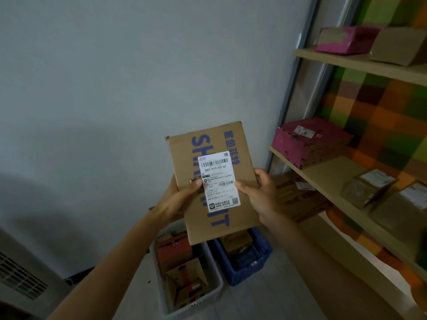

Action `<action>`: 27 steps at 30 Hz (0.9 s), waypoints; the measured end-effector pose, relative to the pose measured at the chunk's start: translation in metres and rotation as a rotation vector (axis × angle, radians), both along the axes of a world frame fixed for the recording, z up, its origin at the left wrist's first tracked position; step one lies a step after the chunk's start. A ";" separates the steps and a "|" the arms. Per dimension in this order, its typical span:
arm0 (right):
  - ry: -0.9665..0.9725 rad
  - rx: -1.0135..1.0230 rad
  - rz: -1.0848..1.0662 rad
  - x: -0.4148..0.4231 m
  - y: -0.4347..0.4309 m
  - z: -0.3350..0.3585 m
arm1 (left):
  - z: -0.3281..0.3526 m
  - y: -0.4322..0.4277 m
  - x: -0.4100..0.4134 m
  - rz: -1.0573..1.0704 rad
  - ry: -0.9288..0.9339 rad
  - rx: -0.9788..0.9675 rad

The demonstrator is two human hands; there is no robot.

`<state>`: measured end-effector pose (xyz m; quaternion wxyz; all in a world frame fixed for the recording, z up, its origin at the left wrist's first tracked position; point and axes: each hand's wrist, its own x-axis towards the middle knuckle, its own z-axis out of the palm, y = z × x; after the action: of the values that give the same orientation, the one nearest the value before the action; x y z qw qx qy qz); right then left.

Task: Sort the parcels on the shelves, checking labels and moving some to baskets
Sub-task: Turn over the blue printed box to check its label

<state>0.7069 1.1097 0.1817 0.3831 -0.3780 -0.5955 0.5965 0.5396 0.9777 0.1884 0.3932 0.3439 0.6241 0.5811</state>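
Two hands pinch the cardboard parcel by its side edges, thumbs in front and fingers curled behind, probably to keep its label readable. Left hand and right hand hold it above the grey basket and blue basket, beside the shelves.

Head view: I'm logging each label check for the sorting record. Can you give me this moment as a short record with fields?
Held item: cardboard parcel with blue lettering, raised, label side facing the camera
Label: white label, printed code 863-H10-00-47
Grip: left hand holds the left edge, right hand the right edge, thumbs at the label's sides
Below: grey basket and blue basket on the floor, both holding boxes
Right side: shelves with pink parcels and brown parcels
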 end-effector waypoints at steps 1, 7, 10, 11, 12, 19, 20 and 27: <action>-0.015 0.025 -0.003 -0.003 -0.003 0.000 | -0.004 0.000 0.000 0.021 -0.002 0.010; 0.090 -0.246 -0.047 0.002 0.002 0.021 | -0.018 -0.011 -0.010 0.061 -0.133 0.045; 0.011 -0.135 -0.083 0.000 0.006 0.023 | -0.022 -0.013 -0.011 0.064 -0.163 0.062; -0.027 -0.043 -0.130 0.000 0.008 0.021 | -0.025 -0.014 -0.013 0.054 -0.172 0.072; -0.085 0.047 -0.170 0.001 0.010 0.021 | -0.026 -0.015 -0.014 0.048 -0.191 0.086; -0.053 -0.427 0.220 0.016 0.025 0.045 | -0.029 -0.020 -0.029 0.047 -0.397 0.160; -0.032 -0.434 0.256 0.020 0.023 0.045 | -0.029 -0.020 -0.029 0.066 -0.413 0.154; -0.090 -0.290 0.117 0.015 0.010 0.008 | -0.028 -0.002 -0.016 0.350 0.001 -0.116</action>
<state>0.7219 1.1197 0.1899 0.2619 -0.4202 -0.5406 0.6801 0.5231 0.9753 0.1605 0.3049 0.2070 0.7072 0.6034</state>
